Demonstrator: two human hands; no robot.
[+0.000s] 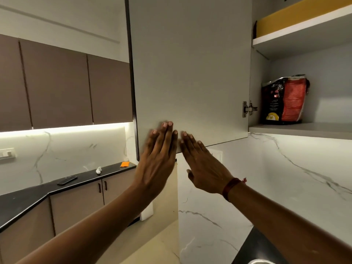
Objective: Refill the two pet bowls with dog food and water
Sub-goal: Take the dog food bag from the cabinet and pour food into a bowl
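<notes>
A black and red dog food bag (283,100) stands upright on the lower shelf (304,130) of an open wall cupboard at the right. The cupboard's grey door (190,63) is swung out toward me. My left hand (158,159) lies flat, fingers straight, against the inside of the door near its bottom edge. My right hand (200,164), with a red band on the wrist, is beside it, fingers straight, their tips at the door's lower edge. No pet bowls are in view.
A yellow box (297,18) lies on the upper shelf. Brown wall cupboards (57,86) hang at the left above a black counter (28,199) with a remote (67,180), a white item (98,170) and an orange item (124,164). A sink rim (257,261) shows at the bottom right.
</notes>
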